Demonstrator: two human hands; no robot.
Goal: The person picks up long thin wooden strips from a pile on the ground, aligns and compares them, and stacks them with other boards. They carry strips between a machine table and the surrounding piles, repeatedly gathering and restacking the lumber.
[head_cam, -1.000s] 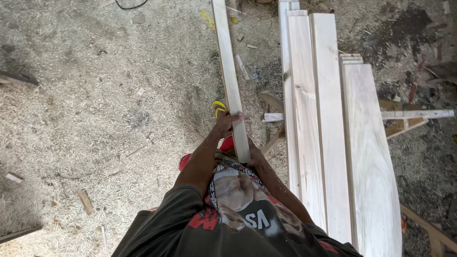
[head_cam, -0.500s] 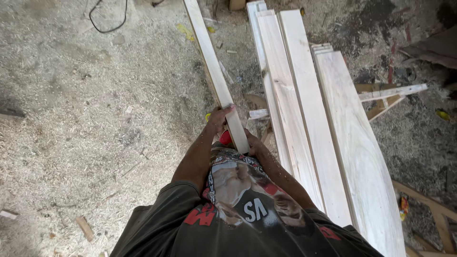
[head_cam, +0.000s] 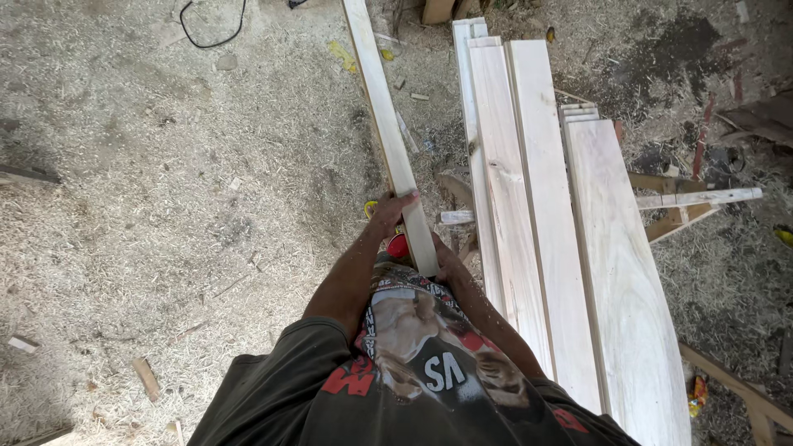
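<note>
I hold a long pale wooden plank (head_cam: 387, 124) out in front of me, its near end at my waist and its far end running past the top edge. My left hand (head_cam: 385, 216) wraps the plank's left side near that end. My right hand (head_cam: 444, 263) sits under the plank's near end, mostly hidden by it. A stack of wide pale boards (head_cam: 537, 231) lies just to the right, parallel to the plank.
Sawdust and shavings cover the ground (head_cam: 165, 206). A black cable (head_cam: 211, 29) lies at the top left. A thin wooden strip (head_cam: 702, 198) and dark frame pieces (head_cam: 669, 223) stick out right of the boards. Small offcuts (head_cam: 147, 378) lie at lower left.
The view has shifted, so the plank and boards sit slightly differently in frame. Both hands keep the same hold on the plank's near end.
</note>
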